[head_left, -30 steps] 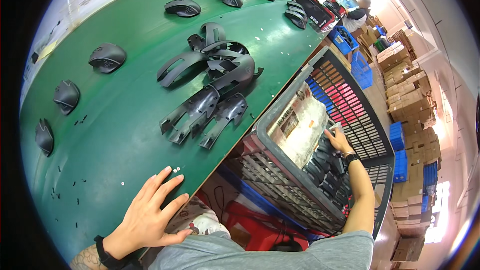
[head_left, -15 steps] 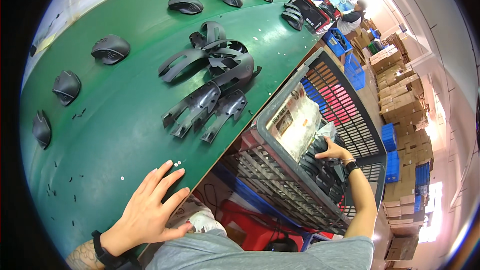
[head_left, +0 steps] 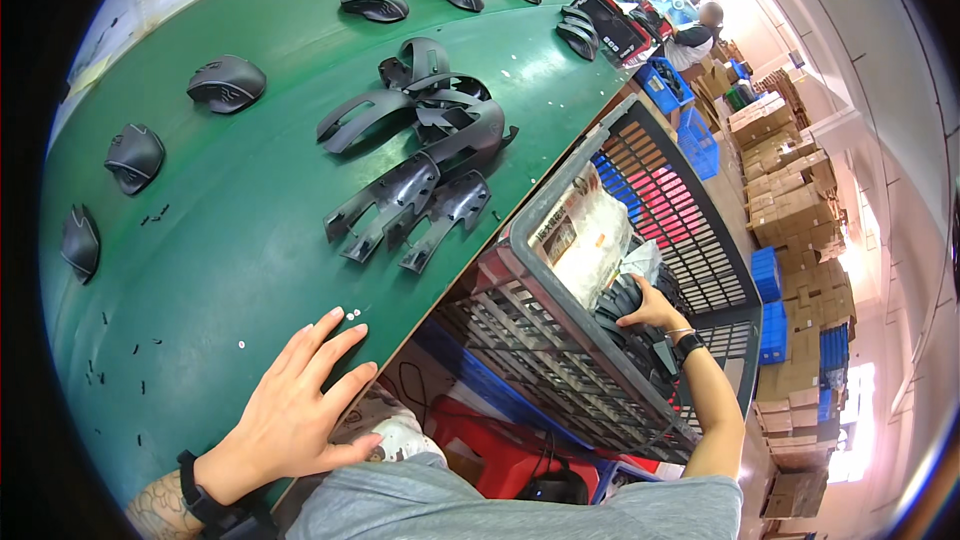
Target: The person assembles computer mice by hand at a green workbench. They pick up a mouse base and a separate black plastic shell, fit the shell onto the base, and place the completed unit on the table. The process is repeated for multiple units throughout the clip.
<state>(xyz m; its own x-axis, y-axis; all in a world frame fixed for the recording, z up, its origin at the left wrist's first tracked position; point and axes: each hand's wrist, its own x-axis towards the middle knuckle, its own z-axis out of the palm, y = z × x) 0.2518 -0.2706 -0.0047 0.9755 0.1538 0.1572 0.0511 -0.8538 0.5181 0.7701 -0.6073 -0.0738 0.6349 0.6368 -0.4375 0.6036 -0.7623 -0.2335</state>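
Observation:
My left hand lies flat on the green table near its edge, fingers spread, holding nothing. Its fingertips are close to small white dots. My right hand reaches into a dark grey plastic crate. Thumb and forefinger curl around black plastic parts in the crate; the other fingers are hidden. Ahead of my left hand lies a loose pile of black mouse shells, with two upturned shells at its near side.
Black computer mice stand spaced along the table's left and far sides. Tiny black bits lie scattered at left. A clear plastic bag sits in the crate. Beyond are black-and-red boxes, blue bins, stacked cartons and a person.
The view has shifted a little, so table and crate appear slightly displaced. My right hand sits slightly further left among the black parts. My left hand stays on the table.

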